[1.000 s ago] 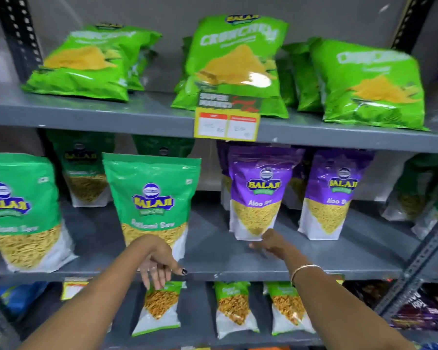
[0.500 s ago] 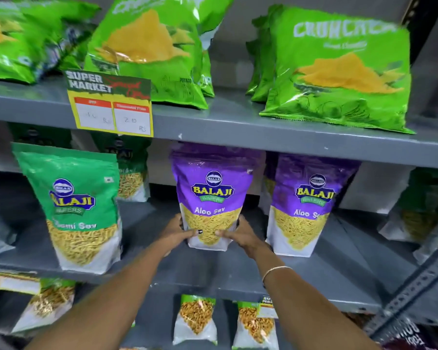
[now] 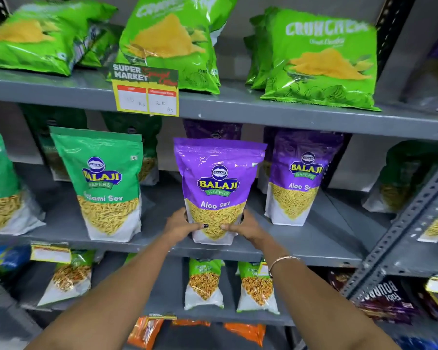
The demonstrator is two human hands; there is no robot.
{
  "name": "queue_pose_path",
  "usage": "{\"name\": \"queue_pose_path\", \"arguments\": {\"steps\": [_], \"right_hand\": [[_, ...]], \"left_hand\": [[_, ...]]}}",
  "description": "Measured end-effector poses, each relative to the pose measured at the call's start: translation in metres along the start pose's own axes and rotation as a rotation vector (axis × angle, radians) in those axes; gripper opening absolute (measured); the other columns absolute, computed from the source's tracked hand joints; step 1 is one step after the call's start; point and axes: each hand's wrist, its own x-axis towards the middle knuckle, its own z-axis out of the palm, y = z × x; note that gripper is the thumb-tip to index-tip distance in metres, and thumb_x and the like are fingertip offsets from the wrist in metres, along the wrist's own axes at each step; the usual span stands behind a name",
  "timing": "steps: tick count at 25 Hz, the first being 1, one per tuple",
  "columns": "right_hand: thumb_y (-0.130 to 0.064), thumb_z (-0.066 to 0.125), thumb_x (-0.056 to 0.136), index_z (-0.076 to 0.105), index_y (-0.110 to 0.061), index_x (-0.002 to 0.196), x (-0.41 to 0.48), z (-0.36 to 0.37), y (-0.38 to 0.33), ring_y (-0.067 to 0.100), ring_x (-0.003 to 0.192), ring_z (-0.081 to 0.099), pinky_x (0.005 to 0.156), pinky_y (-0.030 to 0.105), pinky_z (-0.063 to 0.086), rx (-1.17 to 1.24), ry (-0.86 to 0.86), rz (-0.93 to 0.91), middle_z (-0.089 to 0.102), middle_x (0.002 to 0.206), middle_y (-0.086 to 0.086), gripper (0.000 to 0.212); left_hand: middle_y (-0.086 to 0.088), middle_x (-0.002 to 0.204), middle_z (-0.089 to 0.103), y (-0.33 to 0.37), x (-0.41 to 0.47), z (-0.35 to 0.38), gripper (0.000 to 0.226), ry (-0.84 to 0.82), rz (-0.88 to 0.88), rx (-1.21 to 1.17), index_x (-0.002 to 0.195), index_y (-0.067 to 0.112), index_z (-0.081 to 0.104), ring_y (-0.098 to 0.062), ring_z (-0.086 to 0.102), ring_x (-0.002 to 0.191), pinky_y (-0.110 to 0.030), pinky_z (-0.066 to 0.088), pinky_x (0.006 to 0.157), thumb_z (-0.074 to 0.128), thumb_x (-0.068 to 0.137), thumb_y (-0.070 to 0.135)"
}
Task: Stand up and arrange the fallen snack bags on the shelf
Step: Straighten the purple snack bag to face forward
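A purple Aloo Sev bag point(image 3: 219, 178) stands upright near the front edge of the grey middle shelf point(image 3: 314, 246). My left hand point(image 3: 180, 224) grips its lower left corner and my right hand point(image 3: 245, 227) grips its lower right corner. A second purple Aloo Sev bag point(image 3: 301, 175) stands to its right, further back. A green Ratlami Sev bag point(image 3: 104, 183) stands to the left, with another green bag point(image 3: 3, 188) at the far left edge. More bags stand behind these in shadow.
Green Cruncheex chip bags point(image 3: 319, 59) lean on the top shelf above a yellow price tag point(image 3: 147, 97). Small green pouches point(image 3: 204, 282) stand on the lower shelf. A perforated metal upright point(image 3: 400, 228) crosses the right side. Dim green bags point(image 3: 405, 178) sit at the far right.
Both hands closed around the base of the purple Aloo Sev bag and drew it forward toward the shelf's front edge. The view shifted closer and to the right.
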Motion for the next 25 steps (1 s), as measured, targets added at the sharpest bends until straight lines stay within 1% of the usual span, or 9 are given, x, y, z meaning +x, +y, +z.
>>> {"name": "queue_pose_path", "arguments": {"steps": [3,7,9,12,14,17,19,22,25], "right_hand": [[0.007,0.072,0.071,0.046,-0.001,0.125,-0.008,0.003,-0.002,0.023,0.109,0.056,0.078,0.015,0.054,-0.047,-0.005,0.006,0.061,0.119,0.015,0.061],[0.007,0.066,0.077,0.046,-0.012,0.111,-0.02,0.008,-0.009,0.003,0.08,0.055,0.047,-0.001,0.045,-0.035,-0.018,0.071,0.06,0.096,-0.002,0.044],[0.005,0.066,0.078,0.045,-0.01,0.12,-0.022,0.008,-0.008,0.001,0.082,0.054,0.045,-0.001,0.044,-0.034,-0.029,0.073,0.059,0.106,0.002,0.049],[0.008,0.067,0.076,0.044,0.0,0.128,-0.018,0.008,-0.004,0.017,0.099,0.057,0.057,0.002,0.05,-0.068,-0.021,0.052,0.057,0.13,0.019,0.057],[0.006,0.069,0.075,0.039,0.002,0.131,-0.019,0.005,-0.006,0.017,0.102,0.057,0.068,0.004,0.051,-0.084,0.01,0.073,0.053,0.132,0.018,0.063],[-0.008,0.075,0.073,0.018,-0.001,0.142,-0.022,-0.016,-0.002,0.024,0.131,0.041,0.102,0.025,0.041,-0.111,0.098,0.151,0.036,0.145,0.013,0.09],[-0.01,0.074,0.075,0.016,0.001,0.143,-0.024,-0.042,0.005,0.026,0.135,0.036,0.099,0.027,0.037,-0.134,0.188,0.178,0.035,0.144,0.012,0.09],[-0.019,0.076,0.074,0.023,0.004,0.138,-0.021,-0.091,0.016,0.032,0.131,0.039,0.1,0.035,0.039,-0.234,0.388,0.229,0.04,0.142,0.02,0.086],[-0.028,0.075,0.074,0.028,0.005,0.135,-0.02,-0.15,0.016,0.037,0.133,0.034,0.108,0.04,0.032,-0.386,0.574,0.226,0.04,0.139,0.025,0.084]], "left_hand": [[-0.011,0.113,0.069,0.001,-0.012,0.0,0.055,0.02,0.002,0.008,0.111,0.006,0.06,-0.025,0.064,0.104,-0.038,0.05,0.097,0.083,0.062,0.017],[-0.01,0.114,0.069,0.001,-0.023,0.002,0.054,0.055,0.02,0.003,0.112,0.006,0.061,-0.023,0.064,0.103,-0.029,0.049,0.086,0.082,0.064,0.021],[-0.011,0.118,0.068,0.001,-0.024,0.001,0.055,0.056,0.014,0.013,0.113,0.006,0.06,-0.026,0.063,0.107,-0.029,0.048,0.087,0.081,0.065,0.022],[-0.011,0.125,0.064,0.003,-0.025,0.001,0.059,0.04,-0.019,0.053,0.119,0.007,0.055,-0.027,0.06,0.114,-0.031,0.047,0.09,0.079,0.068,0.025],[-0.01,0.132,0.058,0.007,-0.024,-0.002,0.067,-0.043,-0.131,0.144,0.126,0.007,0.049,-0.028,0.056,0.119,-0.032,0.046,0.092,0.075,0.071,0.035],[-0.016,0.137,0.05,0.028,-0.03,-0.004,0.067,-0.408,-0.528,0.367,0.129,0.001,0.044,-0.03,0.048,0.129,-0.038,0.043,0.1,0.056,0.083,0.048],[-0.017,0.129,0.056,0.048,-0.034,0.011,0.059,-0.648,-0.652,0.483,0.113,0.0,0.052,-0.029,0.047,0.132,-0.039,0.041,0.102,0.044,0.088,0.052],[-0.018,0.129,0.056,0.073,-0.033,0.055,0.047,-0.771,-0.582,0.525,0.094,0.004,0.053,-0.031,0.047,0.132,-0.042,0.04,0.105,0.041,0.09,0.049],[-0.021,0.115,0.057,0.091,-0.014,0.115,0.048,-0.56,-0.291,0.372,0.117,-0.001,0.051,-0.028,0.056,0.104,-0.035,0.047,0.088,0.053,0.088,0.038]]}}
